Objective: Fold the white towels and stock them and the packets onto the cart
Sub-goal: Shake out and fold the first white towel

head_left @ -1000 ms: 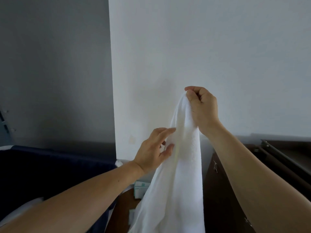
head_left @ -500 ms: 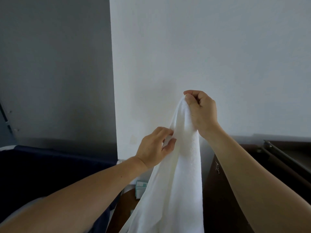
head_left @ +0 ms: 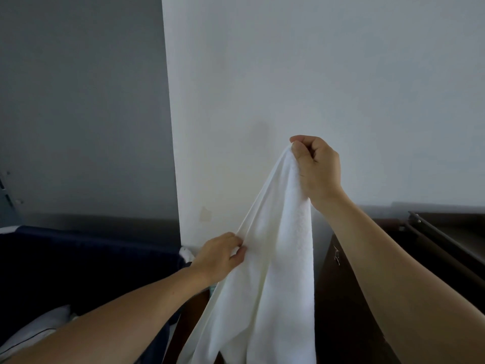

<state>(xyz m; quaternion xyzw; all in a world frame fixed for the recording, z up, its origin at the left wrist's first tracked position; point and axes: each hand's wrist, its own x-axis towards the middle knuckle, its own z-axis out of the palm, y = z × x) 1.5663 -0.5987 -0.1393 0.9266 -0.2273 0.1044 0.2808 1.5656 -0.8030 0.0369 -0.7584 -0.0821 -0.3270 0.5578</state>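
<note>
Dark blue bin (head_left: 78,264) at left, contents unclear. Right hand (head_left: 319,169) raised, fist clamped on towel (head_left: 265,285) top; left hand (head_left: 220,258) lower, pinching towel edge.

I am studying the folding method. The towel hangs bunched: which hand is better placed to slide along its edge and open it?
Left, probably. The left hand pinches the edge of the towel lower down and could slide along it; the right hand grips the top corner high, holding it up.

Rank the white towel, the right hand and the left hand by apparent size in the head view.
1. white towel, by far.
2-3. right hand and left hand look about alike; not ranked.
</note>
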